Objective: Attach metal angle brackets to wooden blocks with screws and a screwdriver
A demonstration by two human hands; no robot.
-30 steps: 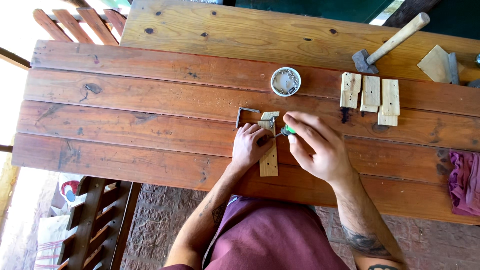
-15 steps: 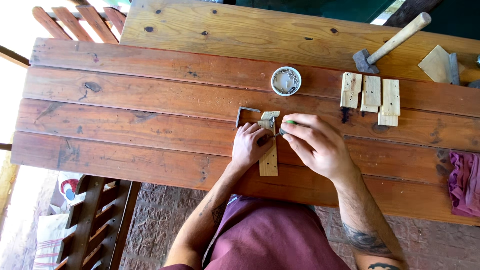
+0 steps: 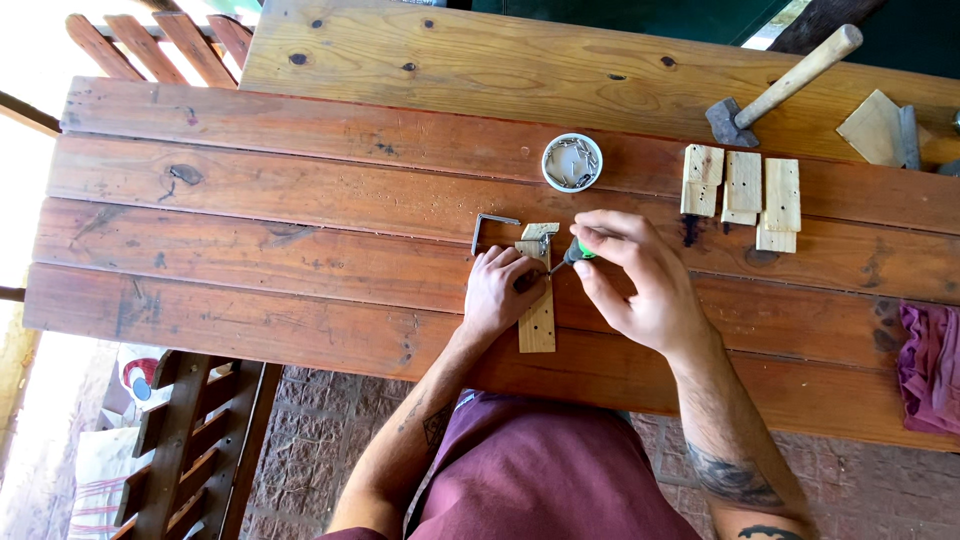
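Both hands work near the middle of the tabletop (image 3: 300, 250), toward its near edge: the left hand (image 3: 500, 290) lies curled and pressing on a narrow wooden strip (image 3: 538, 325), while the right hand (image 3: 640, 285) is closed round a small green-handled screwdriver (image 3: 572, 254) whose tip meets the strip's far end. Stiff and light, the strip would likely slide unless pinned flat along its length. What looks like a small metal bracket (image 3: 541, 231) sits there, partly hidden by the fingers.
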